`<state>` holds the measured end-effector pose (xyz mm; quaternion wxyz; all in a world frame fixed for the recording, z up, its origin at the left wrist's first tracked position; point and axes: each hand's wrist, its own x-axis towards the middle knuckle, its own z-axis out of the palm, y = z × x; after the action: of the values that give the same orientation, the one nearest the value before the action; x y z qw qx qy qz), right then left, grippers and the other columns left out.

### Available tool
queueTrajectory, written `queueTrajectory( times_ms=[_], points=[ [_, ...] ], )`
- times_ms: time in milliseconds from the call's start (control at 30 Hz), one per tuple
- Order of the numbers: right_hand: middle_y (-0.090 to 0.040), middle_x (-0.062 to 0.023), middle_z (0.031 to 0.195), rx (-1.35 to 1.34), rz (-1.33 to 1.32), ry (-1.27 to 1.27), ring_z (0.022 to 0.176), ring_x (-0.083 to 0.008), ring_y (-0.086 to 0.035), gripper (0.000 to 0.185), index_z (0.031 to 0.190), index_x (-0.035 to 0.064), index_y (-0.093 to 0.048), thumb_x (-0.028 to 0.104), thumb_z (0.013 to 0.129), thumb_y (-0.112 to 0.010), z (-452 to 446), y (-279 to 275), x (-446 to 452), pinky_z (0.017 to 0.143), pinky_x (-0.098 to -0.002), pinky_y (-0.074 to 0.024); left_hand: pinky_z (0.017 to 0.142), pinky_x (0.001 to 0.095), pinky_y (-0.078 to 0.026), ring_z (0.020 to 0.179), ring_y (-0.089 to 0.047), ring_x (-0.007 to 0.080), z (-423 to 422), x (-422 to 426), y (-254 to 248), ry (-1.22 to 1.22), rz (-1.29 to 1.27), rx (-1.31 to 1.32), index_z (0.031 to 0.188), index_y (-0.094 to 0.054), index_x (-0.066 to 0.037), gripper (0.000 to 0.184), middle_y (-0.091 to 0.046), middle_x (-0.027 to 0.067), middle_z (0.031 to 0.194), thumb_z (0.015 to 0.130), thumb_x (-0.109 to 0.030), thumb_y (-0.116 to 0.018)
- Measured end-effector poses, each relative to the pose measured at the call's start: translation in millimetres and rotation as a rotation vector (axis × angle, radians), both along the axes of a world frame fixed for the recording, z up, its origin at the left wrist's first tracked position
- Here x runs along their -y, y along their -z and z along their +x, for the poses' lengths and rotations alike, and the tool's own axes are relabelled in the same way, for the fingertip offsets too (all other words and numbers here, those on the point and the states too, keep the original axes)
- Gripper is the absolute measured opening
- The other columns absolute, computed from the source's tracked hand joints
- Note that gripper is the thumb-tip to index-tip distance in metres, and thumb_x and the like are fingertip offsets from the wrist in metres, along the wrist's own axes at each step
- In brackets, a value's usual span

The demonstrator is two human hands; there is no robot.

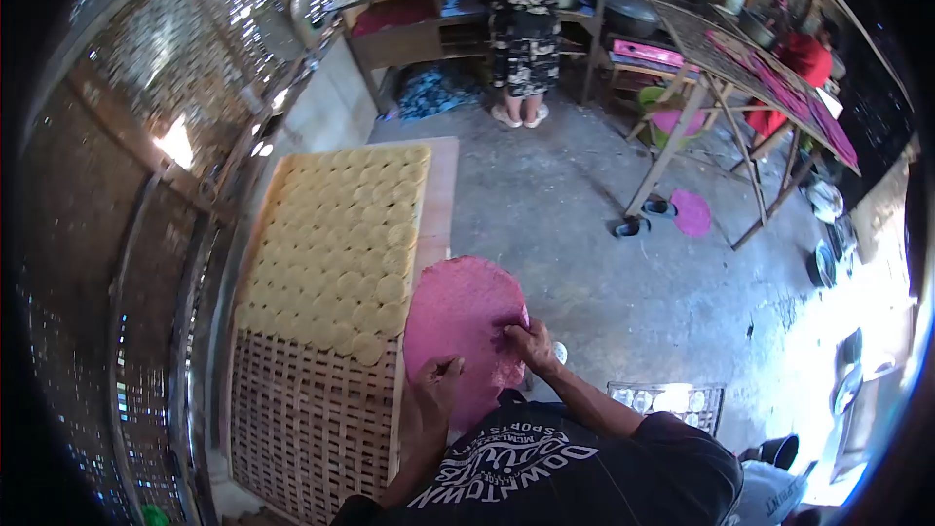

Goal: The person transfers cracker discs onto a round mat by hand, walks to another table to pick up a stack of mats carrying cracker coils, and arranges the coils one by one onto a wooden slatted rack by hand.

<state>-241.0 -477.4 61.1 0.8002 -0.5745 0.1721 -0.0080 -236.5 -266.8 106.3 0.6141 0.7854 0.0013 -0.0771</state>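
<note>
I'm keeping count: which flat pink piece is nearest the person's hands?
The large, roundish pink sheet, the only one at the right hand; another pink piece lies on the grey floor.

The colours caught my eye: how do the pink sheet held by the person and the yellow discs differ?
The pink sheet is vivid, the yellow discs pale. The pink sheet is larger than any of the yellow discs. The pink sheet is in the right grip; the yellow discs lie in rows on a woven rack. Both look roundish.
</note>
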Motion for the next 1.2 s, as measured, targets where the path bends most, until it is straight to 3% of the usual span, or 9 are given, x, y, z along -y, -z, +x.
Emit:
queueTrajectory(
  times_ms=[100,267,467,667,767,867,967,1067,1200],
  points=[
    [-0.062,-0.0037,0.068,-0.026,-0.183,0.102,0.063,-0.0126,-0.058,0.020,0.084,-0.0032,-0.066,0.015,0.086,-0.057,-2,-3,36,0.057,-0.0304,-0.0473,0.069,0.0276,-0.051,0.075,-0.065,0.0135,9,25,19,0.037,-0.043,-0.014,0.095,-0.069,0.002,0.018,-0.070,0.0089,0.079,0.091,-0.014,-0.064],
    [-0.057,0.0001,0.065,-0.080,-0.146,0.236,0.060,-0.0091,-0.051,0.018,0.081,-0.0018,-0.064,0.015,0.085,-0.057,-6,-17,107,0.052,-0.0292,-0.0410,0.071,0.0285,-0.051,0.078,-0.066,0.0146,28,97,3,0.096,-0.011,-0.131,0.097,-0.068,0.003,0.018,-0.070,0.0100,0.082,0.091,-0.012,-0.061],
    [-0.056,0.0021,0.066,0.007,-0.188,0.417,0.059,-0.0081,-0.049,0.017,0.082,-0.0017,-0.063,0.014,0.084,-0.057,-12,-35,195,0.052,-0.0290,-0.0399,0.080,0.0312,-0.051,0.087,-0.065,0.0192,60,198,23,0.368,0.017,0.069,0.117,-0.060,0.005,0.032,-0.069,0.0139,0.101,0.092,-0.014,-0.062],
    [-0.060,0.0012,0.071,0.059,-0.151,0.588,0.065,-0.0084,-0.053,0.018,0.086,-0.0031,-0.064,0.014,0.084,-0.058,-36,-64,263,0.058,-0.0282,-0.0437,0.081,0.0301,-0.050,0.095,-0.061,0.0194,96,282,124,0.454,-0.071,0.065,0.134,-0.046,0.002,0.051,-0.059,0.0135,0.116,0.091,-0.016,-0.065],
    [-0.061,0.0004,0.073,0.016,-0.164,0.628,0.067,-0.0089,-0.054,0.019,0.089,-0.0037,-0.065,0.013,0.084,-0.058,-51,-59,291,0.059,-0.0288,-0.0452,0.085,0.0334,-0.049,0.106,-0.054,0.0201,86,322,71,0.520,-0.117,-0.429,0.144,-0.035,-0.003,0.066,-0.052,0.0092,0.125,0.093,-0.034,-0.064],
    [-0.061,0.0003,0.074,0.018,-0.142,0.679,0.068,-0.0088,-0.054,0.018,0.089,-0.0040,-0.064,0.012,0.085,-0.058,-57,-44,312,0.061,-0.0289,-0.0461,0.085,0.0368,-0.050,0.108,-0.056,0.0248,89,338,99,0.661,-0.238,-0.586,0.147,-0.030,-0.005,0.072,-0.051,0.0116,0.129,0.093,-0.044,-0.060],
    [-0.061,-0.0002,0.074,0.061,-0.123,0.767,0.069,-0.0089,-0.055,0.018,0.090,-0.0040,-0.064,0.011,0.085,-0.058,-58,-45,326,0.062,-0.0287,-0.0468,0.074,0.0319,-0.050,0.091,-0.060,0.0143,89,371,98,0.502,-0.134,-0.853,0.140,-0.037,-0.005,0.066,-0.059,0.0082,0.111,0.090,-0.034,-0.067],
    [-0.065,-0.0017,0.076,0.128,-0.029,0.851,0.067,-0.0102,-0.058,0.016,0.088,-0.0018,-0.066,0.011,0.086,-0.058,-55,-50,343,0.062,-0.0296,-0.0484,0.077,0.0369,-0.052,0.103,-0.060,0.0256,95,404,92,0.562,-0.059,-1.098,0.141,-0.040,-0.006,0.059,-0.057,0.0132,0.122,0.095,-0.037,-0.059],
    [-0.066,-0.0009,0.077,0.093,0.045,0.966,0.066,-0.0092,-0.058,0.012,0.087,0.0014,-0.067,0.009,0.085,-0.059,-51,-69,380,0.061,-0.0276,-0.0476,0.076,0.0360,-0.052,0.099,-0.062,0.0247,119,457,143,0.728,-0.066,-1.229,0.133,-0.047,-0.005,0.049,-0.060,0.0127,0.115,0.094,-0.032,-0.059]
  ],
)
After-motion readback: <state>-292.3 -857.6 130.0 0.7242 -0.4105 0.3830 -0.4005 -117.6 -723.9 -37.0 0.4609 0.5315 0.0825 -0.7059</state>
